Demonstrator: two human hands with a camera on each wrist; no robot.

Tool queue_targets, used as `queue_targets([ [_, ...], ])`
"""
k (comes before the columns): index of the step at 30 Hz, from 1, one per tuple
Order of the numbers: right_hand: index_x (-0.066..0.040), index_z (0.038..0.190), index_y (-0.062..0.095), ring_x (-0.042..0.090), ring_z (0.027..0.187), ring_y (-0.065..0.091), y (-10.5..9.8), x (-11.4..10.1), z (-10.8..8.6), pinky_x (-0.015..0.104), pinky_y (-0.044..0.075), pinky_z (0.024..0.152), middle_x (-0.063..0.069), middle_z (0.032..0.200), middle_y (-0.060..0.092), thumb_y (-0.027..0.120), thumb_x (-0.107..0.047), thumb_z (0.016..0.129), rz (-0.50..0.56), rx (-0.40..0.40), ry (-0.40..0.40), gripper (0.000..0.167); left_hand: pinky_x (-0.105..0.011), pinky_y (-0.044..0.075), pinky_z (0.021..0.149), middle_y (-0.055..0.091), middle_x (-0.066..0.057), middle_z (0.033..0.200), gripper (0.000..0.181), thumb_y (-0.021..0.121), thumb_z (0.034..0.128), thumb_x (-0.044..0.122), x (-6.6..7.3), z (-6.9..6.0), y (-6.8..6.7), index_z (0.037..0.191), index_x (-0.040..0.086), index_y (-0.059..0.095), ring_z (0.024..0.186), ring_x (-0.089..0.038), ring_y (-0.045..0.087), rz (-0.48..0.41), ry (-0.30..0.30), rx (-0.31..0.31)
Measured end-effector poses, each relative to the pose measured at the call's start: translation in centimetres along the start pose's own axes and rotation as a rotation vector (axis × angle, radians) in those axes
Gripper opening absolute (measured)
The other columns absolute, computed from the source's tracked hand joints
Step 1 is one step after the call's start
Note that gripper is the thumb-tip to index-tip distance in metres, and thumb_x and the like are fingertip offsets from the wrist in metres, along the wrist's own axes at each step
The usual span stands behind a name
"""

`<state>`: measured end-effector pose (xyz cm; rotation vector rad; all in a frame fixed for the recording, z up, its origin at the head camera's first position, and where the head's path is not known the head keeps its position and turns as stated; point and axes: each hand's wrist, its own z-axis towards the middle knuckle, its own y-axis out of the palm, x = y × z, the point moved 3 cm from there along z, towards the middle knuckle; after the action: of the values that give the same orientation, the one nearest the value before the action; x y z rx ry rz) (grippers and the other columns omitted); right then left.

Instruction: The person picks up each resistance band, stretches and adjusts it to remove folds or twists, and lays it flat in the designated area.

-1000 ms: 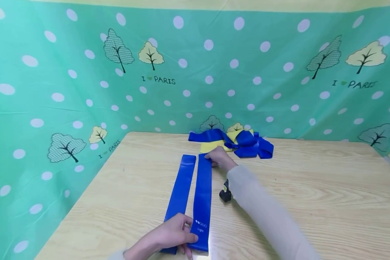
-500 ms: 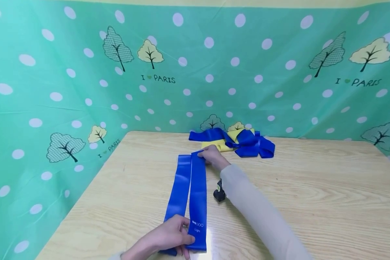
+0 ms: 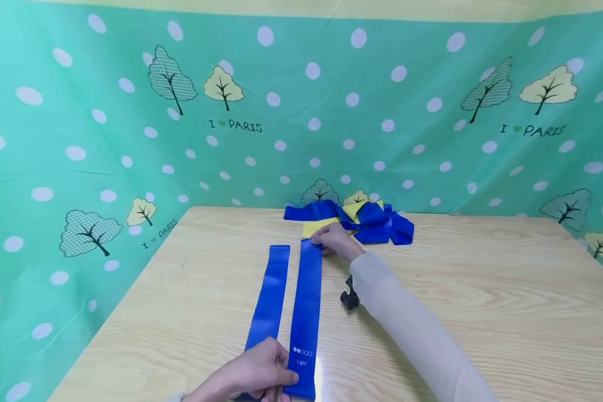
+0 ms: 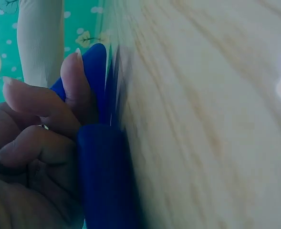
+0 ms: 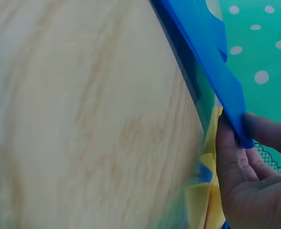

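"What's lower left of centre in the head view?"
"A smooth, flat blue strip (image 3: 268, 301), slanting slightly on the wood-grained table (image 3: 482, 279). Overlapping its near end, the left hand (image 3: 261, 367) pinches the bottom end of a long, slim blue band (image 3: 306, 301) printed 'Light'."
"And that band's other end?"
"Just below the frame's centre, pinched between thumb and fingers of the right hand (image 3: 336, 241)."
"Further right?"
"Just beyond that hand, a crumpled, looping blue-and-yellow heap (image 3: 374, 230) lies before a polka-dot cloth (image 3: 382, 137)."
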<state>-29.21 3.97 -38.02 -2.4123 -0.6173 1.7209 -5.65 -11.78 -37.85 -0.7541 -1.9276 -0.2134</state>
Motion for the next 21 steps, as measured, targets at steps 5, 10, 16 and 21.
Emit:
queue_targets([
  [5,0.001,0.106,0.065,0.016,0.082,0.058,-0.3,0.2,-0.2,0.027,0.056,0.067,0.008,0.099,0.062,0.065,-0.006,0.088,-0.058,-0.008,-0.018,0.019,-0.011,0.029,0.032,0.055,0.005,0.044,0.029,0.068,0.0841,0.009,0.0,-0.2,0.2,0.058,0.001,0.059,0.032,0.0,0.043,0.093,0.018,0.021],
  [10,-0.002,0.103,0.067,0.012,0.07,0.054,-0.3,0.3,-0.1,0.022,0.052,0.057,0.002,0.087,0.059,0.067,-0.009,0.088,-0.089,-0.018,-0.014,0.017,-0.011,0.029,0.032,0.051,0.006,0.042,0.032,0.07,0.0827,0.008,0.2,-0.4,0.3,0.054,0.0,0.059,0.031,0.0,0.041,0.153,0.031,0.05],
  [16,-0.002,0.102,0.067,0.012,0.064,0.053,-0.1,0.2,-0.2,0.022,0.05,0.054,0.001,0.084,0.057,0.069,-0.01,0.086,-0.079,-0.029,-0.015,0.018,-0.012,0.03,0.033,0.051,0.006,0.041,0.032,0.071,0.082,0.012,0.8,-0.9,0.2,0.053,0.006,0.059,0.032,-0.001,0.042,0.246,0.02,0.082],
  [21,-0.002,0.102,0.066,0.012,0.066,0.055,0.1,0.4,-0.2,0.023,0.052,0.057,0.003,0.087,0.059,0.069,-0.008,0.085,-0.066,-0.013,-0.033,0.018,-0.016,0.033,0.035,0.051,0.005,0.042,0.029,0.073,0.0787,0.01,1.1,-1.3,0.2,0.053,0.009,0.059,0.034,-0.004,0.043,0.35,0.022,0.11],
])
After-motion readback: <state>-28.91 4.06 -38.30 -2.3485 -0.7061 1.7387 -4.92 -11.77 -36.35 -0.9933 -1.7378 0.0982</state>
